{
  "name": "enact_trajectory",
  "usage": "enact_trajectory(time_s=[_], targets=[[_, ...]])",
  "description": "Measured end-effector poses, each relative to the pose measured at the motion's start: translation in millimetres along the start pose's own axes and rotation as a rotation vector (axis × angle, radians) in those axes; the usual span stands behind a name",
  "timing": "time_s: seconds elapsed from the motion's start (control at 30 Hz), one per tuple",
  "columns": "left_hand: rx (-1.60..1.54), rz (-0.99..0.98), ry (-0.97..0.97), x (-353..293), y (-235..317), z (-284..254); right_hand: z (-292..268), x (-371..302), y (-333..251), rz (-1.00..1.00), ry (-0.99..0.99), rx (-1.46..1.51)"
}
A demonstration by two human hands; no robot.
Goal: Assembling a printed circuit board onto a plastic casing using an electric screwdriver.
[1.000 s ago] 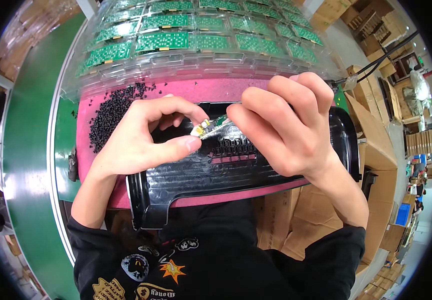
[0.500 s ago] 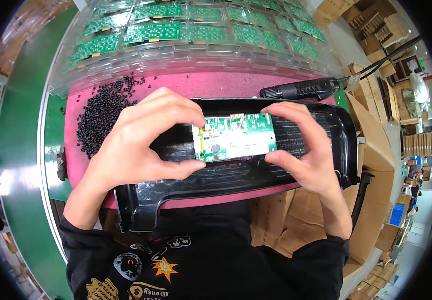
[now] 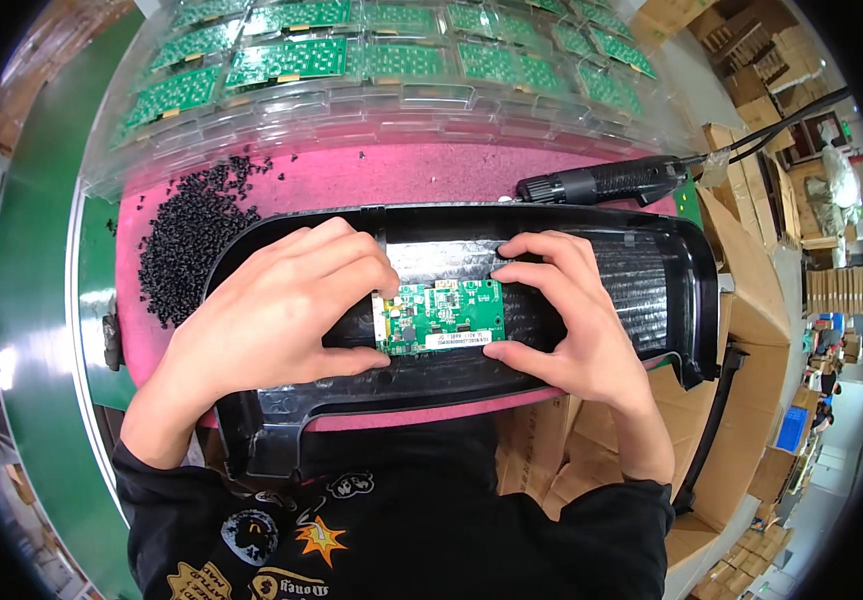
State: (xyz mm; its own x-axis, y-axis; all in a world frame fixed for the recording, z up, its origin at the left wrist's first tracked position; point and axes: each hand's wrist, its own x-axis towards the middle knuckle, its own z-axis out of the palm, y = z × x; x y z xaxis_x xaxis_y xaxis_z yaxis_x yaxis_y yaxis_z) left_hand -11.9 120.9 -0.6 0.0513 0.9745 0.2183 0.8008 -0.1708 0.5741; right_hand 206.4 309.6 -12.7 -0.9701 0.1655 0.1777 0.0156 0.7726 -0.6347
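Between my hands is a green circuit board (image 3: 442, 318) with a white label along its lower edge. My left hand (image 3: 282, 310) grips its left end between thumb and fingers. At the opposite end, my right hand (image 3: 572, 325) pinches the corners with thumb and fingertips. The board lies within the outline of a long black plastic housing (image 3: 632, 285), its open inside facing up. Whether the board touches the housing floor I cannot tell. My left hand covers part of the housing's left side.
A heap of small black screws or similar pieces (image 3: 187, 240) lies at left on the pink mat (image 3: 432, 170). Clear trays (image 3: 402, 100) with several green boards stand behind. A black electric screwdriver (image 3: 602, 183) lies at back right. An open cardboard box (image 3: 697, 420) is at right.
Both hands have brought the circuit board down and slightly left, lower over the black housing. Its glare has gone, so components and label show more plainly. The view has shifted slightly.
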Motion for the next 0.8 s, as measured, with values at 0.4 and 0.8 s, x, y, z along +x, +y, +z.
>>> enact_trajectory(time_s=[0.4,0.8], targets=[[0.047,-0.027,-0.023,-3.3,0.5,-0.3,2.5,0.7,-3.4,0.015,-0.009,-0.054],[0.139,0.021,0.038,-13.6,2.3,-9.7,-4.9,4.0,-16.2,0.172,0.069,0.114]])
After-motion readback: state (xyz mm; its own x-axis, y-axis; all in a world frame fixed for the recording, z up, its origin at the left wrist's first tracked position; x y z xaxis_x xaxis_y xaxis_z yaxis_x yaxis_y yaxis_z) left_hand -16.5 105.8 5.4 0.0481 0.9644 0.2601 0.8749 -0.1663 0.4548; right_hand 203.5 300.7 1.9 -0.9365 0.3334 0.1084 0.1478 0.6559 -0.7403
